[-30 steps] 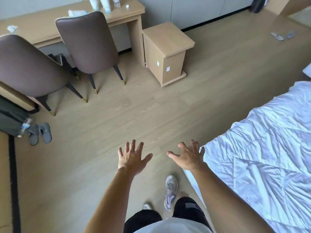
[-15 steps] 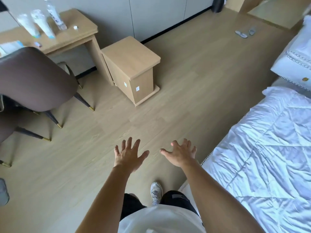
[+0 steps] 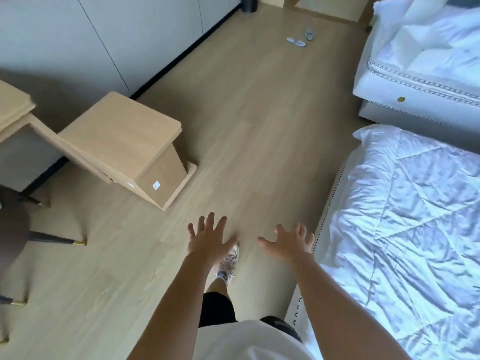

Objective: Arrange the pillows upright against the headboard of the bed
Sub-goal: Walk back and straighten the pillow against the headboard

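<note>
My left hand (image 3: 207, 239) and my right hand (image 3: 291, 242) are stretched out over the wooden floor, palms down, fingers spread, holding nothing. A bed with a rumpled white quilt (image 3: 415, 229) lies to the right of my right hand. A second bed (image 3: 415, 94) stands farther back at the upper right, with loose white pillows or bedding (image 3: 426, 29) piled on it. No headboard shows clearly.
A light wooden side cabinet (image 3: 124, 141) stands on the floor to the left, beside a desk (image 3: 15, 107). A brown chair (image 3: 13, 229) is at the left edge. Grey slippers (image 3: 301, 40) lie on the floor far ahead. A grey wall runs along the upper left.
The view has swung to the right: the desk and chairs slid off to the left and the second bed with its pillows came into sight. Both hands stay open and empty.
</note>
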